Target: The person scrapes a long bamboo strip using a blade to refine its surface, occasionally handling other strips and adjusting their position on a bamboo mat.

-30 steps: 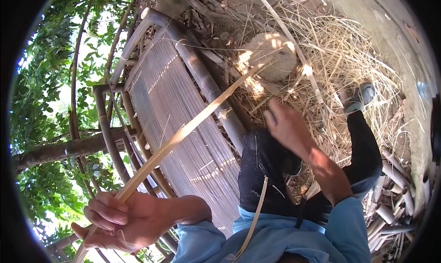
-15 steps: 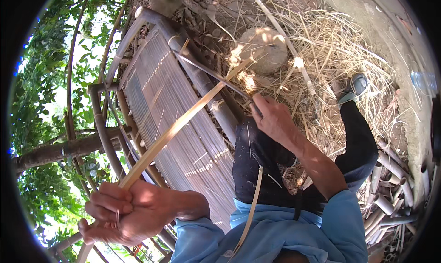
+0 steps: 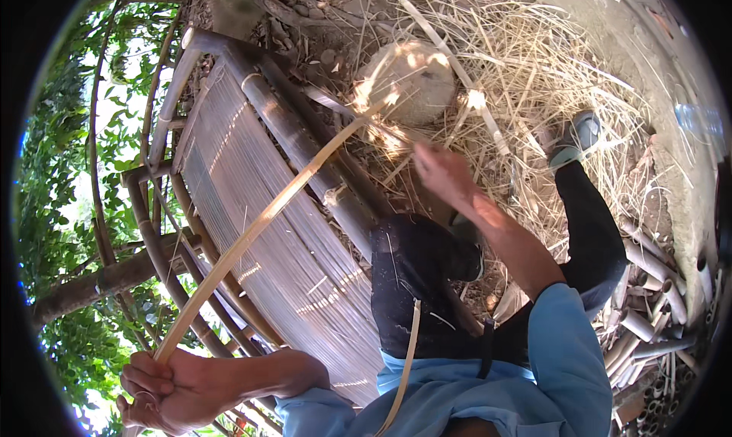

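My left hand (image 3: 162, 395), at the lower left, is closed around the near end of a long, pale bamboo strip (image 3: 288, 195). From there the strip slants up to the right across the bench, bowing slightly, to a far end near a round block. My right hand (image 3: 444, 176), blurred by motion, is closed around the handle of a long knife (image 3: 329, 101). The handle is mostly hidden in the fist. The blade points up to the left and crosses the strip near its far end, seeming to touch it.
A slatted bamboo bench (image 3: 324, 258) lies to my left. Ahead is the round block (image 3: 419, 86), beside heaped pale shavings (image 3: 526, 71). Cut bamboo tubes (image 3: 648, 319) are piled at right, below a clear plastic bottle (image 3: 700, 119). Another thin strip (image 3: 408, 345) lies on my lap.
The whole view has shifted a little. My right hand has moved slightly forward with the knife, and its blade now crosses closer to the strip's far end. The strip bows more.
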The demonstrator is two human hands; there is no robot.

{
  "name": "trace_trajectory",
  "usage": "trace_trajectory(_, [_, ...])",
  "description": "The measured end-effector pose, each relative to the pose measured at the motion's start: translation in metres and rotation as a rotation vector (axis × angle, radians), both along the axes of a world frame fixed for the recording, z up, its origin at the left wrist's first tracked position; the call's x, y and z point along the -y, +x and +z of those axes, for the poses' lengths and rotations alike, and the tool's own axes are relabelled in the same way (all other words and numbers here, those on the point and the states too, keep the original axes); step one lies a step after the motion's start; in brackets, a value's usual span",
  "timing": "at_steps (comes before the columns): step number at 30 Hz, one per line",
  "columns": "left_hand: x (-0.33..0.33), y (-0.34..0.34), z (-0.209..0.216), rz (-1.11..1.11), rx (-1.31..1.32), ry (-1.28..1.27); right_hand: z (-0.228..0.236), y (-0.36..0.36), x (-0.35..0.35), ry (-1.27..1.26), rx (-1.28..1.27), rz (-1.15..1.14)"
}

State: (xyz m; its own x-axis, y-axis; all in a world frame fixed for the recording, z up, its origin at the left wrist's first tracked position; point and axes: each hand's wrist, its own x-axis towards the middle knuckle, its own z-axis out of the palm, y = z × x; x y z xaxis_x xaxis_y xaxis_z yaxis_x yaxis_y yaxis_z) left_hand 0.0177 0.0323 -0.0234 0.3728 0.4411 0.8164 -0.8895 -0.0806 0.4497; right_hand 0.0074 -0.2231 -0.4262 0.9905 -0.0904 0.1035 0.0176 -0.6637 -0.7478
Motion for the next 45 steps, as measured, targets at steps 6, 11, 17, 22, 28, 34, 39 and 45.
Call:
trace_trajectory(6, [-0.01,0.006,0.002,0.097,0.033,-0.024,-0.082,0.003,0.056,0.014,-0.244,-0.166])
trace_trajectory(11, [0.003,-0.003,-0.004,-0.48,-0.029,0.001,-0.087,-0.002,0.072,0.035,-0.406,-0.187])
trace_trajectory(17, [0.035,-0.017,0.002,-0.707,0.013,-0.05,0.082,-0.025,0.019,0.164,-0.275,-0.078])
trace_trajectory(22, [0.049,-0.039,-0.007,-0.67,-0.041,-0.095,0.22,-0.075,-0.036,0.195,0.144,0.062])
trace_trajectory(28, [0.053,-0.053,-0.015,-0.663,0.003,-0.045,0.267,-0.112,-0.056,0.127,0.427,0.211])
trace_trajectory(34, [0.041,-0.049,-0.018,-0.585,0.012,-0.013,0.178,-0.063,-0.021,0.043,0.13,-0.026])
trace_trajectory(39, [0.039,-0.053,-0.018,-0.664,0.002,-0.083,0.185,-0.076,-0.038,0.11,0.392,0.1])
trace_trajectory(45, [0.04,-0.044,-0.012,-0.726,0.0,-0.069,0.099,-0.041,-0.016,-0.009,0.086,-0.059])
